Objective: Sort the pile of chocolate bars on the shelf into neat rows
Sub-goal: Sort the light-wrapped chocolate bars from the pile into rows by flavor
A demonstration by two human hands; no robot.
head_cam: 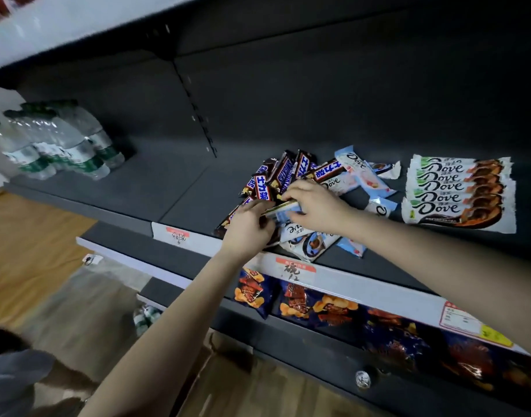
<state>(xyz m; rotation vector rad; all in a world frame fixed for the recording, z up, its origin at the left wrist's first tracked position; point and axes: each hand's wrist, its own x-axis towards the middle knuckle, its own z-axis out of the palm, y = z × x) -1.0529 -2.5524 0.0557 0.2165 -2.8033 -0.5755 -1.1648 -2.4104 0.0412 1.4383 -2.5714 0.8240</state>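
Both hands meet over the mixed pile at the front of the dark shelf (183, 188). The left hand (249, 227) and right hand (315, 206) hold a thin stack of light-blue Dove bars (283, 210) edge-on between them. The right fingers (291, 194) are curled over its top and pinch it, and the left hand grips its near end.

The wrappers look glossy, so a loose squeeze could let the stack fan out and drop back into the heap. At 6 o'clock from the hands, a blue Dove bar (306, 245) lies right at the shelf's front lip. A brush from the left wrist could tip it onto the crisp bags (291, 305) on the shelf below. The Snickers bars (276, 179), at 11 o'clock from the hands, lean criss-cross on one another and may slide if one is pulled from underneath. The finished row of green Dove bars (456, 191), at 3 o'clock, lies near enough that a sweeping right forearm could disturb it.

The left fingertips are hidden behind the stack, and the number of bars in it cannot be counted. Whatever lies beneath the palms is covered. The handwritten price tags are unreadable. The wrapped water bottles (59, 142), at 9 o'clock, are blurred.
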